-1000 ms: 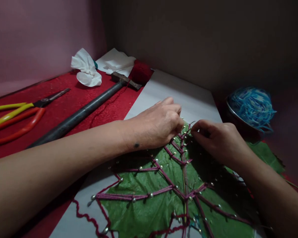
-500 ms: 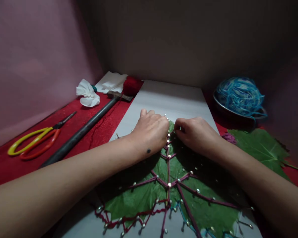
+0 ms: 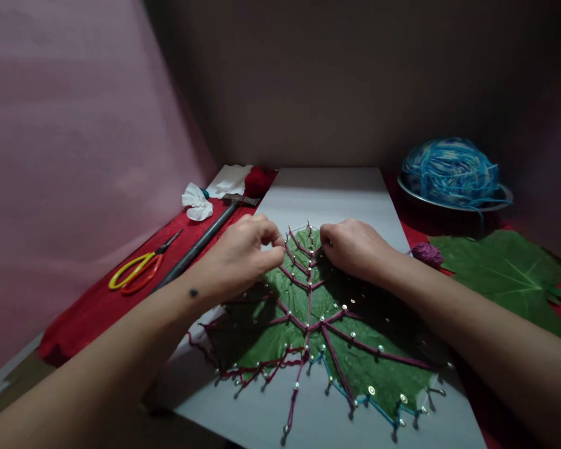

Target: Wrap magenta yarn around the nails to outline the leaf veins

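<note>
A large green leaf (image 3: pixel 292 299) lies on a white board (image 3: pixel 330 193), with several nails standing through and around it. Purple yarn (image 3: pixel 309 305) follows its veins from nail to nail. Dark red yarn edges the lower left, turquoise yarn (image 3: pixel 381 411) the lower right. My left hand (image 3: pixel 247 252) is beside the leaf's upper left edge, thumb and forefinger pinched together; what they hold, if anything, does not show. By the upper right edge my right hand (image 3: pixel 355 246) is closed, and a purple strand runs to its fingers. Their tips are hidden.
Scissors (image 3: pixel 140 271), a hammer (image 3: pixel 201 243), crumpled white tissue (image 3: pixel 197 202) and red yarn (image 3: pixel 258 181) lie on the red cloth at left. At right are a metal bowl of blue yarn (image 3: pixel 451 171), a purple yarn ball (image 3: pixel 427 254) and another leaf (image 3: pixel 505 271).
My left hand has moved left, off the leaf's middle, uncovering nails and purple yarn near the tip. My right hand stays by the upper right edge. The view has shifted.
</note>
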The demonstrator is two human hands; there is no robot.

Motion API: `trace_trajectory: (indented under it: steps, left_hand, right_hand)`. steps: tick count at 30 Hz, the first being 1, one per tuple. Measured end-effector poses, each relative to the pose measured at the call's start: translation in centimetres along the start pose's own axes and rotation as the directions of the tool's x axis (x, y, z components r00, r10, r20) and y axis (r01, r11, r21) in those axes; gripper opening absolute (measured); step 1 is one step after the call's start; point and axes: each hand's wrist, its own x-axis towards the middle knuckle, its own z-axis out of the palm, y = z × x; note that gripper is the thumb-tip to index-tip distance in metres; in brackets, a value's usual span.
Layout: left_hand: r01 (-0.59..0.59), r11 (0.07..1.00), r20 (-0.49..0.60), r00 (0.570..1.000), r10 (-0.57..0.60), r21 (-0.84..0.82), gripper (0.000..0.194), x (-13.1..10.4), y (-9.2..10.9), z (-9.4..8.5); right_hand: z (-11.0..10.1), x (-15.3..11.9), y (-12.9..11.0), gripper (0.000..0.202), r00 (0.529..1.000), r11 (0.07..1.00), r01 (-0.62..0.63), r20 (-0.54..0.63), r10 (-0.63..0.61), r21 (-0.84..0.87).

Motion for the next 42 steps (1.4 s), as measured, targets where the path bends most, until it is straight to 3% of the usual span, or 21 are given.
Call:
trace_trajectory:
  steps: [4,6,9,14,21,26,31,34,39,42]
  left_hand:
    - [0.166,0.976,-0.039,0.984,-0.172,-0.139,0.013,-2.3,-0.8,-2.2]
    - [0.147,0.980,-0.049,0.987,-0.155,-0.133,0.015,-2.0,-1.0,-2.0]
    - [0.057,0.998,0.034,0.998,-0.056,-0.016,0.017,-0.2,-0.5,-0.4]
    - [0.074,0.961,0.111,0.988,-0.106,0.266,0.023,2.9,1.2,3.1]
    - [0.143,0.908,-0.030,0.989,-0.143,0.394,0.022,3.8,1.1,6.4]
    - [0.123,0.896,-0.011,0.991,-0.130,0.426,0.024,3.8,0.8,7.0]
    - [0.053,0.890,0.001,0.998,-0.060,0.453,0.021,3.0,0.4,6.4]
    - [0.055,0.904,-0.054,0.998,-0.036,0.424,0.018,2.2,0.3,5.3]
    - [0.060,0.977,-0.156,0.987,-0.028,0.204,0.014,1.0,0.7,2.6]
    - [0.102,0.993,-0.223,0.971,-0.088,0.053,0.014,-0.7,1.2,0.1]
  right_hand:
    - [0.0,-0.1,0.1,0.023,1.000,1.000,0.013,-0.009,-0.013,0.024]
    - [0.0,-0.1,0.1,0.023,1.000,1.000,0.019,-0.014,-0.019,0.023]
    - [0.0,-0.2,0.0,0.025,1.000,1.000,0.018,-0.022,-0.018,0.006]
    - [-0.1,-0.3,-0.1,0.028,1.000,1.000,0.020,-0.013,-0.020,-0.016]
    - [-0.6,-0.2,-0.3,0.028,0.996,1.000,-0.002,0.085,0.001,0.002]
    - [-0.7,-0.2,-0.2,0.027,0.998,0.999,0.021,0.064,-0.023,0.032]
    - [-0.7,-0.2,-0.2,0.027,0.998,0.998,0.029,0.054,-0.032,0.050]
    - [-0.7,-0.3,-0.2,0.027,0.998,0.998,0.031,0.054,-0.034,0.053]
    - [-0.6,-0.2,-0.2,0.027,0.997,0.998,0.025,0.067,-0.028,0.050]
    - [-0.6,-0.1,-0.2,0.027,0.997,0.999,0.016,0.079,-0.020,0.046]
